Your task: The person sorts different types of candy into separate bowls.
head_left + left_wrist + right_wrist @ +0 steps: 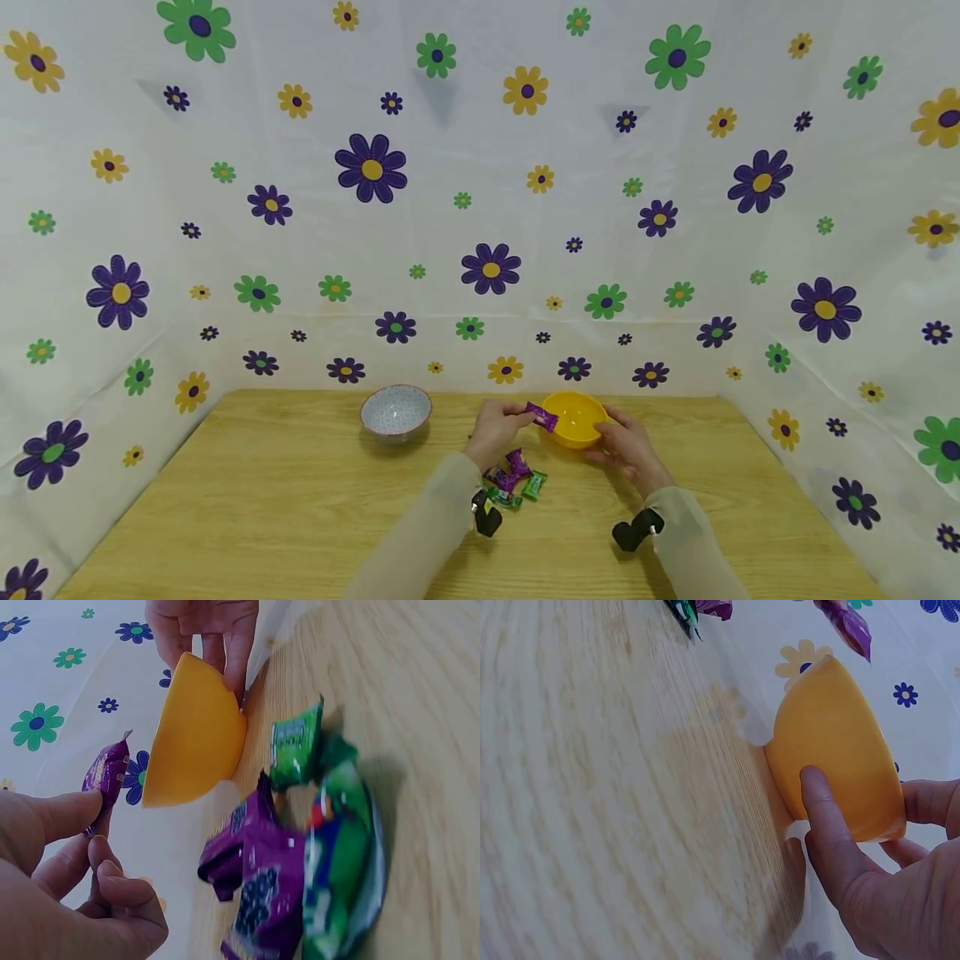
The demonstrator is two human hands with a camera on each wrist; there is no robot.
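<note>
Between thumb and fingertips, my left hand (498, 428) pinches a purple-wrapped candy (542, 417) beside the left rim of the yellow bowl (576, 419). In the left wrist view this candy (107, 780) stands upright in the fingers, apart from the bowl. My right hand (627, 446) grips the bowl's right side; in the right wrist view the fingers (826, 817) lie along its outer wall. Below the left hand sits a small pile of wrapped candies: purple ones (517, 463) and green ones (535, 485). The left forearm partly covers the pile.
A pale patterned bowl (396, 413) with a reddish rim stands to the left on the wooden table (285, 492). Behind the table and along both sides hangs a white cloth (465, 242) printed with flowers. Each wrist carries a small black camera (637, 530).
</note>
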